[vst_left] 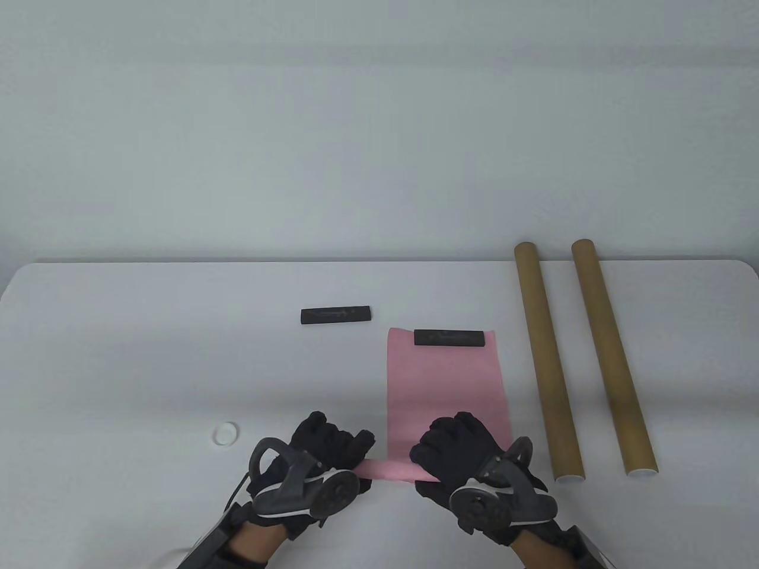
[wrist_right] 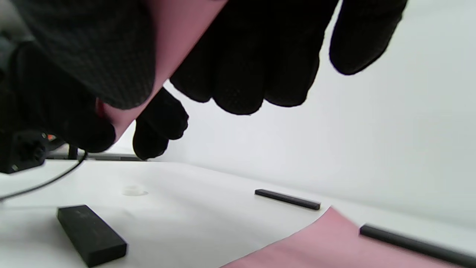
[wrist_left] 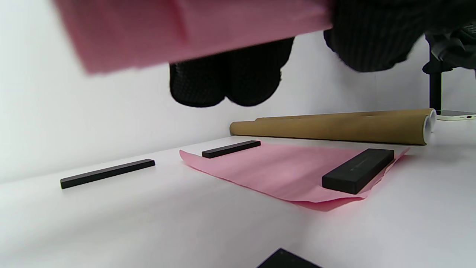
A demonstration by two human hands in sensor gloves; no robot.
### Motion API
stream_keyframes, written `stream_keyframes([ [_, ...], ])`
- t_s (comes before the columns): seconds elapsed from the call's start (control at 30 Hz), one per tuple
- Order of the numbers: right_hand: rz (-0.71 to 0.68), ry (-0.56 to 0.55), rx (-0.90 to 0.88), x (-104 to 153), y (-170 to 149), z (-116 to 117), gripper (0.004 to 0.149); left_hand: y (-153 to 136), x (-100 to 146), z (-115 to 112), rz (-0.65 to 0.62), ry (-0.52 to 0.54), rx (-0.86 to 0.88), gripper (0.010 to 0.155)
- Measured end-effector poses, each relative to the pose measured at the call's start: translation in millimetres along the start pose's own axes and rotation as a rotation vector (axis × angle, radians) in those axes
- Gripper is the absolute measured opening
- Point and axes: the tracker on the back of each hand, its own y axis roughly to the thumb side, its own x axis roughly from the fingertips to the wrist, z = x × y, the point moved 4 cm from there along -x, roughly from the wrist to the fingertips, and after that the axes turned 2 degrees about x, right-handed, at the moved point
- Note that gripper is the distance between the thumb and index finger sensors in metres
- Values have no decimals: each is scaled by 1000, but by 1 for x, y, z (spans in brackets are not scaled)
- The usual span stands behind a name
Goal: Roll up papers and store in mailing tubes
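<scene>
Both hands hold a rolled pink paper (vst_left: 388, 470) by its ends, above the table's near edge. My left hand (vst_left: 332, 444) grips its left end and my right hand (vst_left: 445, 447) grips its right end. The roll shows at the top of the left wrist view (wrist_left: 193, 33) and between the fingers (wrist_right: 241, 74) in the right wrist view (wrist_right: 178, 33). A flat pink sheet (vst_left: 445, 385) lies beyond the hands, with a black bar (vst_left: 450, 338) on its far end. Two brown mailing tubes (vst_left: 548, 361) (vst_left: 614, 355) lie side by side to the right.
A second black bar (vst_left: 335, 315) lies on the table to the sheet's left. A thicker black block (wrist_left: 357, 171) rests on the sheet's near end; another block (wrist_right: 91, 234) lies on the bare table. A white cap (vst_left: 226, 433) sits left of my left hand.
</scene>
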Motion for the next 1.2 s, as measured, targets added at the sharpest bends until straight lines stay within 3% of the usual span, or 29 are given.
stream_keyframes([
  [0.23, -44, -28, 122, -5, 21, -4, 52, 19, -3, 2, -27, -7, 70, 73],
  [0.37, -73, -47, 164, -7, 34, -6, 52, 23, -6, 2, -12, -13, 119, 60],
  [0.53, -5, -156, 124, -1, 21, -19, 77, -13, -5, -1, 99, -10, 248, 51],
  [0.7, 16, -283, 127, 10, 11, -40, 79, -65, 0, -10, 168, 0, 590, 46],
  [0.9, 26, -272, 80, 14, 1, -38, 79, -109, 5, -33, 227, -34, 1141, 38],
  [1.2, 54, -213, 3, 14, -12, -27, 79, -120, 2, -80, 302, -113, 1426, 35],
])
